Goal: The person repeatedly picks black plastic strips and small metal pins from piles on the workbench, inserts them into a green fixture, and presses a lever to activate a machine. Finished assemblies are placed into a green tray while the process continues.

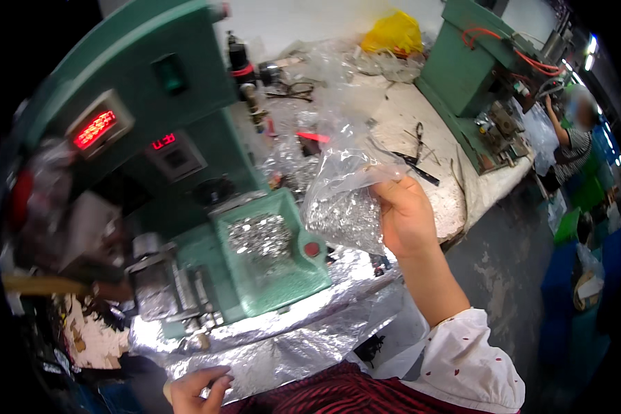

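Note:
My right hand (408, 217) is closed round the edge of a clear plastic bag (345, 210) filled with small shiny metal parts. The bag hangs just right of a green metal tray (283, 293). In that tray lies a heap of similar small silvery pieces (261, 238). Low at the front edge, my left hand (199, 391) rests near the foil-covered bench front, fingers loosely bent and apart with nothing visible in them.
A green machine (145, 76) with red lit displays stands at left. Beyond the bag lie scissors (419, 141) and a yellow plastic bag (393, 33). Another green machine (455, 69) is at the far right, with a person (576, 134) beside it.

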The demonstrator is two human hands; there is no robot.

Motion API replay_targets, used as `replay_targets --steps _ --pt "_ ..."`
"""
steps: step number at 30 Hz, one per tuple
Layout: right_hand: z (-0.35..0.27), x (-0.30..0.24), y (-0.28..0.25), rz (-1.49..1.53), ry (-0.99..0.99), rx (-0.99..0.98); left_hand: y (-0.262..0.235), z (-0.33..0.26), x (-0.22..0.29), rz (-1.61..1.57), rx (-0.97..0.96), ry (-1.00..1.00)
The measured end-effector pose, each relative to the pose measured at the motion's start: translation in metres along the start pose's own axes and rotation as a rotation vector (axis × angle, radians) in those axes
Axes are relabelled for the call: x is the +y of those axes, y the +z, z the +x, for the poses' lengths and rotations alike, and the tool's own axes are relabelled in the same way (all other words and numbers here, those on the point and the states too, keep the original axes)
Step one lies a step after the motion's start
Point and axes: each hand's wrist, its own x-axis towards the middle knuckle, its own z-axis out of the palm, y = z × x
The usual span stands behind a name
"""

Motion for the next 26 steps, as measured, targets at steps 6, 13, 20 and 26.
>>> replay_targets --steps 6,13,20,26 --pt "-0.025 0.026 0.116 0.068 0.24 -0.208 -0.025 -0.014 -0.013 -0.014 0.328 0.62" --pt "-0.087 0.099 0.249 0.127 0.487 -0.389 -0.061 -0.066 -0.052 -0.341 0.754 0.834" --pt "-0.102 0.179 0.361 0.101 0.673 -0.504 -0.11 -0.111 -0.138 -0.582 0.932 0.734" --pt "-0.099 0.246 0.445 0.077 0.793 -0.625 -0.165 -0.137 -0.193 -0.577 1.085 0.668"
